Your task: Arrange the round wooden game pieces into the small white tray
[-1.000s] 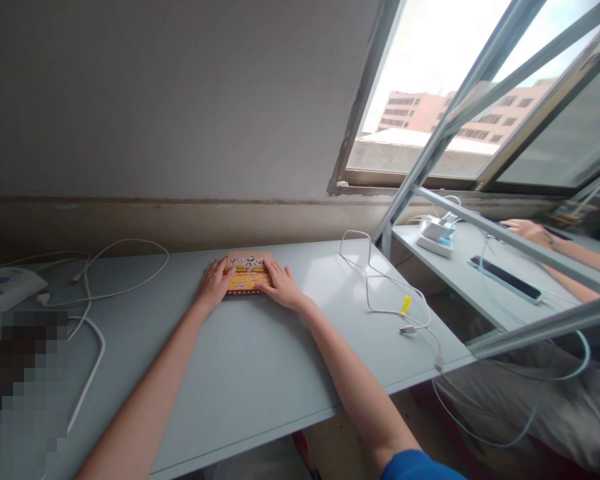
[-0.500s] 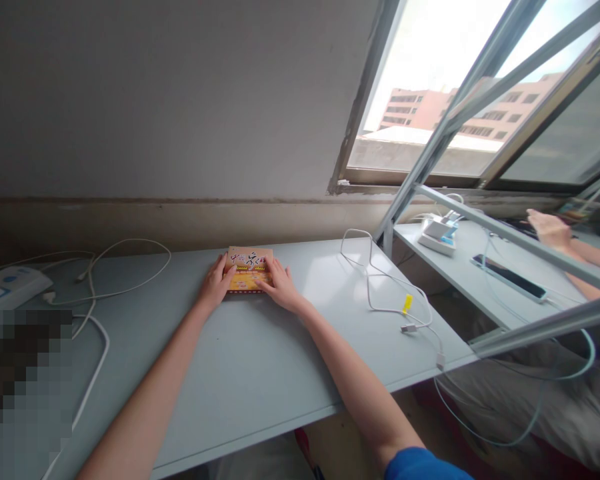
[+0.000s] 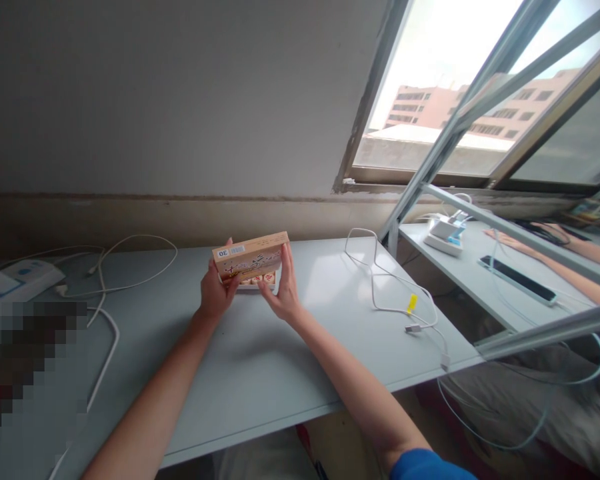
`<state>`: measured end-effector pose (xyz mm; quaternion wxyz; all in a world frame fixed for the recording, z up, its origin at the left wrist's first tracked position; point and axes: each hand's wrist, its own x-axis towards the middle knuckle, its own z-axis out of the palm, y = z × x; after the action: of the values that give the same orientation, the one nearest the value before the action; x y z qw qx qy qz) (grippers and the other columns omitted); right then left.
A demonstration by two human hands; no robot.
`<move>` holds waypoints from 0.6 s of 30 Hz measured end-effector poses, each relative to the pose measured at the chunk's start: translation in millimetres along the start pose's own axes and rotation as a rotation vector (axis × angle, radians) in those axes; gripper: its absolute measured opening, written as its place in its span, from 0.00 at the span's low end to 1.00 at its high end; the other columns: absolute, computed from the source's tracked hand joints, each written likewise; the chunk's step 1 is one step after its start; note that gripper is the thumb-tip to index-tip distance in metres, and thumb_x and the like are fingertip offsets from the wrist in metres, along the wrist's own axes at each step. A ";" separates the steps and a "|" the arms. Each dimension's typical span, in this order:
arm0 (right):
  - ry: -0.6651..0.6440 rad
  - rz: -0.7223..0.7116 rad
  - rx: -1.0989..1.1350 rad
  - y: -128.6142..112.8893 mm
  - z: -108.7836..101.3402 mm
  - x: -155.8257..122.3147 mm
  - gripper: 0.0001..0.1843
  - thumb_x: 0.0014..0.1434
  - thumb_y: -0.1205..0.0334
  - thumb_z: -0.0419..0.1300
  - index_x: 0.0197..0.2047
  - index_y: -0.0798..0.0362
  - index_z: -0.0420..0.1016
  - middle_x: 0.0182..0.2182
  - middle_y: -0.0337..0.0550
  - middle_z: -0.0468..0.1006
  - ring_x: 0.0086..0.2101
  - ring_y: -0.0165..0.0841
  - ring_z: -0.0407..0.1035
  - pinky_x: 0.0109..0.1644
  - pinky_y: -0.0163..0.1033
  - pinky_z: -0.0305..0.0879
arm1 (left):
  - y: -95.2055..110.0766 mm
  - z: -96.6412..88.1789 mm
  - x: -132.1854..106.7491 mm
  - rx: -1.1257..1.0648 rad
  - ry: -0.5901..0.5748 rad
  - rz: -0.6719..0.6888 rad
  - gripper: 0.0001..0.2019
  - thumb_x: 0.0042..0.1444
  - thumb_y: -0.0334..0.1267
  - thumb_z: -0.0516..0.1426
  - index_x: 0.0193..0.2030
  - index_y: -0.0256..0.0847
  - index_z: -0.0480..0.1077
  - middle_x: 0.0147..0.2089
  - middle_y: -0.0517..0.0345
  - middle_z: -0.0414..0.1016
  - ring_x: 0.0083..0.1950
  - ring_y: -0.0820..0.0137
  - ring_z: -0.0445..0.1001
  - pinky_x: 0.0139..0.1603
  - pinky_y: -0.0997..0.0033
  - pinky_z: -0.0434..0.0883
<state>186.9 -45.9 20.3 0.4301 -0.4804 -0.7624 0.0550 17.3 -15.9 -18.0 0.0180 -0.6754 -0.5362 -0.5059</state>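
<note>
A flat orange box lid (image 3: 250, 257) with printed characters and a small "30" label is raised off its base and tilted up. My left hand (image 3: 215, 290) grips its left end, fingers curled round the edge. My right hand (image 3: 283, 290) holds its right end with fingers pressed along the side. Under the lid, the white box base (image 3: 258, 283) rests on the grey table (image 3: 260, 360) and shows round wooden pieces with red marks.
White cables (image 3: 130, 267) loop at the table's left beside a white device (image 3: 25, 277). A white charging cable with a yellow tag (image 3: 411, 303) lies on the right. Another person's arms (image 3: 555, 263) rest on a neighbouring table with a power strip (image 3: 517, 280).
Both hands lay flat on the shut box on the table; now they have lifted the lid and tilted it up, uncovering the pieces in the base.
</note>
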 end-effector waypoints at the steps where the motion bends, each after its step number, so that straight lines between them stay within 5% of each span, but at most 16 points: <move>1: -0.001 -0.013 -0.003 2.0 0.6 0.4 0.45 0.56 0.47 0.46 0.62 0.53 0.16 0.63 0.49 0.32 0.61 0.41 0.33 0.61 0.50 0.44 | 1.9 -0.1 -0.4 0.006 0.014 0.020 0.32 0.54 0.52 0.46 0.61 0.34 0.46 0.55 0.41 0.64 0.52 0.59 0.67 0.49 0.64 0.67; 5: -0.023 -0.059 -0.020 5.4 1.9 4.9 0.40 0.59 0.50 0.44 0.63 0.50 0.18 0.63 0.46 0.30 0.61 0.39 0.33 0.61 0.50 0.42 | 9.0 -5.6 4.1 0.058 0.035 0.075 0.22 0.58 0.46 0.43 0.56 0.39 0.56 0.57 0.46 0.63 0.57 0.62 0.62 0.54 0.63 0.63; 10: -0.061 0.068 -0.031 16.9 13.3 8.7 0.36 0.60 0.51 0.41 0.64 0.49 0.23 0.63 0.45 0.34 0.61 0.37 0.32 0.61 0.53 0.36 | 2.7 -21.6 20.3 0.181 0.062 0.029 0.19 0.60 0.40 0.41 0.53 0.42 0.64 0.55 0.54 0.67 0.57 0.66 0.62 0.57 0.64 0.60; 18: -0.192 0.362 0.061 46.8 38.1 4.9 0.34 0.60 0.44 0.36 0.64 0.52 0.36 0.62 0.48 0.45 0.61 0.39 0.31 0.59 0.61 0.29 | -18.0 -36.9 28.7 0.407 -0.058 -0.085 0.24 0.56 0.27 0.40 0.58 0.48 0.59 0.53 0.54 0.68 0.56 0.64 0.62 0.56 0.63 0.59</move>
<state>191.1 -4.6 -23.8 0.3530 -0.5887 -0.6992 0.1999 -23.1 -8.9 10.8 0.1172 -0.6489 -0.6555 -0.3681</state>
